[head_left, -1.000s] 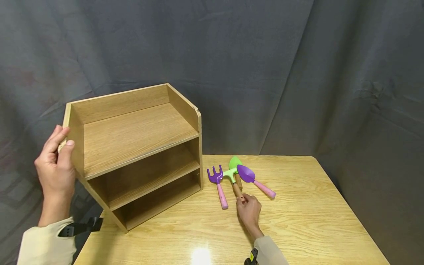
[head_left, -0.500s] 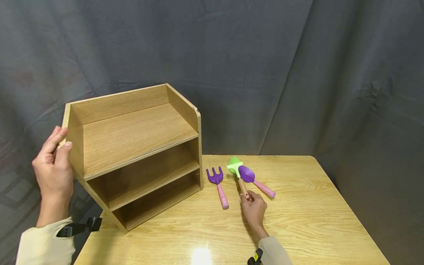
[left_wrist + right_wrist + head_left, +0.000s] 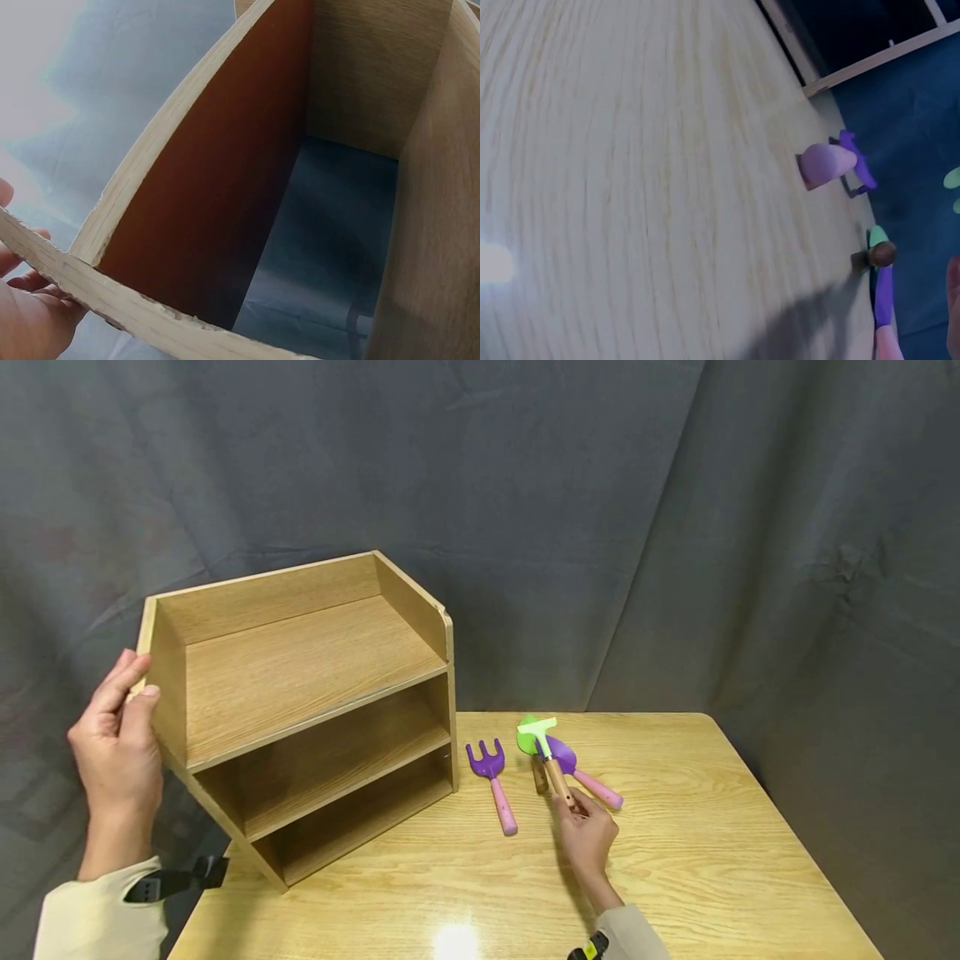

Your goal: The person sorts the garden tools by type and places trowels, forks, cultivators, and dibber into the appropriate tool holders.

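Gripping shelf [image 3: 315, 660]: left hand [image 3: 120, 747], fingers clamped on left edge.
Green rake [image 3: 553, 768]: right hand [image 3: 589, 835] pinches near handle end — best held level, clear of purple trowel [image 3: 582, 777].

I count one purple fork [image 3: 489, 766], one pale-green T-headed tool [image 3: 555, 770], one green trowel [image 3: 527, 742], one purple trowel [image 3: 564, 757] — plus one three-tiered wooden shelf unit [image 3: 315, 668] and one tabletop [image 3: 712, 843].

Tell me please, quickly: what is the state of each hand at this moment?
Left hand: closed, gripping the side edge of the wooden shelf.
Right hand: closed, holding the light-green tool by its wooden handle.
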Tool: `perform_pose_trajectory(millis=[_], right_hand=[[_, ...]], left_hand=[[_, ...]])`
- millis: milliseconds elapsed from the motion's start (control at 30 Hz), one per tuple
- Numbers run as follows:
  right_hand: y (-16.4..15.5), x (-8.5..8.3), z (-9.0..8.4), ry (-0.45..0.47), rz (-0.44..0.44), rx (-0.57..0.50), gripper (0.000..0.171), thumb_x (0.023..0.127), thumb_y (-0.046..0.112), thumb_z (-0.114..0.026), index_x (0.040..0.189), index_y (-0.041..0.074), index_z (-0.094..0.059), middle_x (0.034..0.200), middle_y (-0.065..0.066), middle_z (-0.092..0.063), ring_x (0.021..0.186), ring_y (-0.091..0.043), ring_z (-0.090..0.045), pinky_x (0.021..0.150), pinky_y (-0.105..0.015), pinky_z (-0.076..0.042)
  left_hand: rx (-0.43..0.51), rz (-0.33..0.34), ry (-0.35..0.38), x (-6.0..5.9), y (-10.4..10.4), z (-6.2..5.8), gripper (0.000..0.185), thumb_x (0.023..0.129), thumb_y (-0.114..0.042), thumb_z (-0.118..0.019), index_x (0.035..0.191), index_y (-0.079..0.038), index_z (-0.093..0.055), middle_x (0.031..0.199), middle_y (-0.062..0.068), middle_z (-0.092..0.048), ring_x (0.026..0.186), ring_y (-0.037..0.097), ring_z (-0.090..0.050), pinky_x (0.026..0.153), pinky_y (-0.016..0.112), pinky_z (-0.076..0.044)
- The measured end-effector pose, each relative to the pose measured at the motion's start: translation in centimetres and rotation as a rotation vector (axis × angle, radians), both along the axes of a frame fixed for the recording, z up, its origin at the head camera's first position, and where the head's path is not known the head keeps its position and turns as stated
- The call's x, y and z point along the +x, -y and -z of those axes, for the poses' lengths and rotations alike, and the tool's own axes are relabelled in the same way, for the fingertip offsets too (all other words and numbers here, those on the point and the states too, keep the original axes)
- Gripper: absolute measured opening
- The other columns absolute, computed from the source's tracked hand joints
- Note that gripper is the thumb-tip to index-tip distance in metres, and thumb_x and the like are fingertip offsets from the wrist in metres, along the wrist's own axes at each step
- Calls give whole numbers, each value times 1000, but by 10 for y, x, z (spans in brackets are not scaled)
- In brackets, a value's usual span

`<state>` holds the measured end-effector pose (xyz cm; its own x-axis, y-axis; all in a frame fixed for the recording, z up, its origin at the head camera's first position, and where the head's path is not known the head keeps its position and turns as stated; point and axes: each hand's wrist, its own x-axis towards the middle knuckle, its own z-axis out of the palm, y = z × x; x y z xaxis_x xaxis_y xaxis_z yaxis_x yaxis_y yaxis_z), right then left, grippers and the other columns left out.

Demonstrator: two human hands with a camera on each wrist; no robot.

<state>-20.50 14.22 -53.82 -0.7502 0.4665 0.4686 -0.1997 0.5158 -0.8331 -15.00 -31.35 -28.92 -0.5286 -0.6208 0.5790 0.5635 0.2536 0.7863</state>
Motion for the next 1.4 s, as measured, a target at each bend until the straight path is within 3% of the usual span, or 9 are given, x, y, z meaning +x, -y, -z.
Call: perform_pose_trajectory(millis=[400,667,867,967,1200,1400], right_hand=[[4,7,-18,-55,-33,-76,26,72,6,-84,95,-3,-75,68,-8,-68,56,-3,-57,51,-12,-44],[5,9,-33,-164,-100,-79,28,72,-1,-83,97,-7,-73,73,-13,-69,57,-6,-59,50,-13,-47],[8,13,-45,-152,-105,-108,25,73,5,-84,95,-4,-75,73,-11,-69,59,-6,-59,52,-13,-47],[11,16,-55,-137,-122,-155,25,74,6,-84,94,-5,-75,78,-12,-70,61,-5,-59,53,-13,-47],[22,38,-105,-185,-193,-168,21,74,-3,-81,92,-10,-73,78,-18,-69,60,-7,-58,54,-15,-49],[25,43,-117,-177,-212,-173,23,74,-2,-81,94,-10,-73,74,-17,-68,61,-7,-58,54,-17,-50]], left_hand=[[-109,-79,72,0,1,1,34,91,2,-52,123,4,-64,138,15,-53,129,19,-46,104,23,-30],[-107,-65,66,1,2,1,34,91,3,-53,123,4,-63,138,16,-52,130,19,-45,104,23,-30],[-43,-2,11,1,1,0,32,90,5,-53,120,6,-64,136,15,-54,130,20,-45,104,22,-30],[-6,37,-22,1,2,1,32,89,6,-54,119,7,-65,135,15,-55,130,21,-45,104,22,-30],[15,56,-56,-1,2,1,32,88,8,-54,117,8,-65,134,17,-55,130,22,-45,105,23,-30],[-2,33,-30,0,2,1,32,88,7,-54,118,7,-65,135,16,-55,130,21,-45,105,23,-30]])
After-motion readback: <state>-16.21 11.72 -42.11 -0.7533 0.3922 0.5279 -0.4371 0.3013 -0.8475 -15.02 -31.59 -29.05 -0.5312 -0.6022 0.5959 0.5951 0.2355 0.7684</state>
